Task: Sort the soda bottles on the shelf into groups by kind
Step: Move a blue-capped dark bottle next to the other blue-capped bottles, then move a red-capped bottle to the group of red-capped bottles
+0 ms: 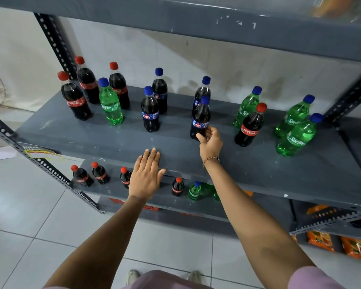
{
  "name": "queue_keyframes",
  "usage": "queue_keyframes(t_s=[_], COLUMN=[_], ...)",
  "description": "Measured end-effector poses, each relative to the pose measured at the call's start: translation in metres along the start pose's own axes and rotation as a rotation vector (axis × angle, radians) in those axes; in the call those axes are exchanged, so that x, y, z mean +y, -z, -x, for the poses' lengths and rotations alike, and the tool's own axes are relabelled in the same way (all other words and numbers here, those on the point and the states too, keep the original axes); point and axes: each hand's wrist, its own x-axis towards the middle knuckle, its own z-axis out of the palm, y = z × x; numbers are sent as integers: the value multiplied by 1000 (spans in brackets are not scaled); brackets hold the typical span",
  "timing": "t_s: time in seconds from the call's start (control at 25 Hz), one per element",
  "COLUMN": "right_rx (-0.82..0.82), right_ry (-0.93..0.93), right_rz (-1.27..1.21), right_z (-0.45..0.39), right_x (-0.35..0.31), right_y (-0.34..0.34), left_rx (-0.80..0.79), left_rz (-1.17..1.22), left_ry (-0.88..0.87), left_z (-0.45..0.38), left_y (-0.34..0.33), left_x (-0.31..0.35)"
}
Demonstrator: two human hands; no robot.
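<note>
On the grey shelf stand red-capped cola bottles at the left, with a green Sprite bottle among them. Blue-capped dark cola bottles fill the middle. My right hand is wrapped around the base of one blue-capped cola bottle, which stands upright. To its right a red-capped cola bottle stands among green Sprite bottles. My left hand lies flat and open on the shelf's front edge.
A lower shelf holds small cola bottles and a green bottle. Slotted metal uprights frame the rack. Another shelf board hangs overhead. Orange packets sit low at the right. The floor is tiled.
</note>
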Motion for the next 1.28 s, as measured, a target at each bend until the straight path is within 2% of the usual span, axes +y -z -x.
queue_keyframes(t_s=[0.28, 0.32, 0.4, 0.48, 0.52, 0.56, 0.76, 0.84, 1.08, 1.28], right_rx=[-109, -64, 145, 376, 429, 421, 0, -95, 43, 25], right_ry=[-125, -133, -158, -231, -254, -261, -159, -115, -53, -49], right_rz=[-89, -84, -47, -115, -169, -217, -6, -11, -116, -135], right_z=[-6, -1, 5, 0, -6, -13, -37, -44, -24, 16], right_x=[-1, 4, 16, 24, 27, 30, 27, 25, 20, 12], right_y=[15, 21, 42, 72, 88, 104, 137, 135, 124, 98], left_rx=[-1, 3, 8, 12, 11, 11, 28, 31, 44, 46], left_rz=[-18, -19, -22, -18, -16, -14, 14, 17, 12, 61], left_ry=[-2, -6, -7, -3, -2, -1, 9, 8, 14, -17], left_z=[1, 1, 1, 2, 2, 3, 3, 3, 5, 5], left_y=[0, 0, -1, -2, -2, -3, -3, -1, -1, 5], left_x=[1, 0, 0, -1, -1, -1, 3, 5, 7, 1])
